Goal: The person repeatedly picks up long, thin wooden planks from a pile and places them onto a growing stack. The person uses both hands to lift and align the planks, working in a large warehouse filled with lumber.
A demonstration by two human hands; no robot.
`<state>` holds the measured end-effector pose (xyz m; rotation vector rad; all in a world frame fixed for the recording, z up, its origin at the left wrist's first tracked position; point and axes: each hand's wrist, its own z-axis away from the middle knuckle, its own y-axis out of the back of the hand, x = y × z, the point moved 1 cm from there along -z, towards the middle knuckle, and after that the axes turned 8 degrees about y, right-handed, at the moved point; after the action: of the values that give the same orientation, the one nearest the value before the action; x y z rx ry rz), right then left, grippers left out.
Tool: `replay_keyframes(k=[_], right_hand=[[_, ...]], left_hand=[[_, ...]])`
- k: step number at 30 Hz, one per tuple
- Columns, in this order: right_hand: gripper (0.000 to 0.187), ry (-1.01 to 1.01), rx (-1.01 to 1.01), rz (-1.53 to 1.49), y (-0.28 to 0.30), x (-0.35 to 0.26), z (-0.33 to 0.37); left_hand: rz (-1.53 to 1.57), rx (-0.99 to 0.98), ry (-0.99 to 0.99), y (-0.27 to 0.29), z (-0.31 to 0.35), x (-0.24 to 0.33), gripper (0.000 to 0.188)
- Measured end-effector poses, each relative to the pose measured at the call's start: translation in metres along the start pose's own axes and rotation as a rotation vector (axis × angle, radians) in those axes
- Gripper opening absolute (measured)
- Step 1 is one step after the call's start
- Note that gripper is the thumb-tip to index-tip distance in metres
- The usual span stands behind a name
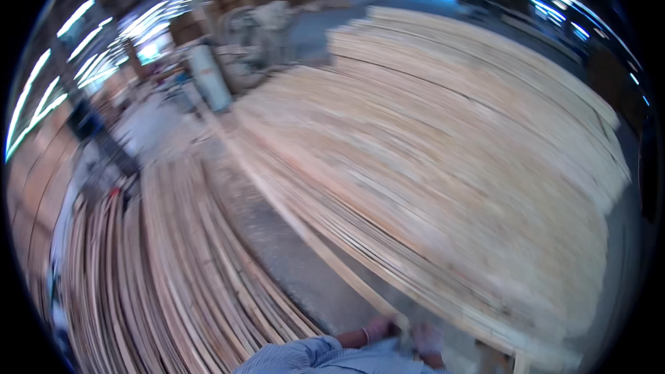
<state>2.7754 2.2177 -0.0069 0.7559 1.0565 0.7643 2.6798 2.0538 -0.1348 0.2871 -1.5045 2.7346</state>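
Observation:
A long, pale wooden strip (331, 257) runs slantwise from the far left down to my hands, alongside the big stack of planks. At its near end my left hand (378, 330) is closed around it, close to my body. My right hand (427, 339) is just right of that end, smeared by motion, so its fingers cannot be made out. Striped, light blue clothing (332, 357) covers my arms and front at the lower edge.
A wide, layered stack of pale planks (429, 166) fills the right side, with a higher pile (471, 48) behind it. Darker long strips (187, 256) lie bundled at the left. Between them runs a dusty floor (267, 232). A pale upright panel (210, 77) and machinery (256, 31) stand farther back.

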Motion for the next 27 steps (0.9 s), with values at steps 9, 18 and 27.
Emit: replay_keyframes(k=[9, 18, 27], right_hand=[[0.046, 0.208, 0.064, -1.195, 0.15, -0.072, 0.039], [0.045, 1.44, 0.475, -1.212, 0.293, -0.16, 0.113], [0.039, 1.767, 0.413, -1.004, 0.32, -0.146, 0.13]], left_hand=[[0.128, 0.406, -0.334, 0.093, 0.031, 0.161, 0.046], [0.074, 0.414, -0.408, 0.111, 0.06, 0.194, 0.043], [-0.682, 0.356, -0.428, 0.198, 0.026, 0.187, 0.046]])
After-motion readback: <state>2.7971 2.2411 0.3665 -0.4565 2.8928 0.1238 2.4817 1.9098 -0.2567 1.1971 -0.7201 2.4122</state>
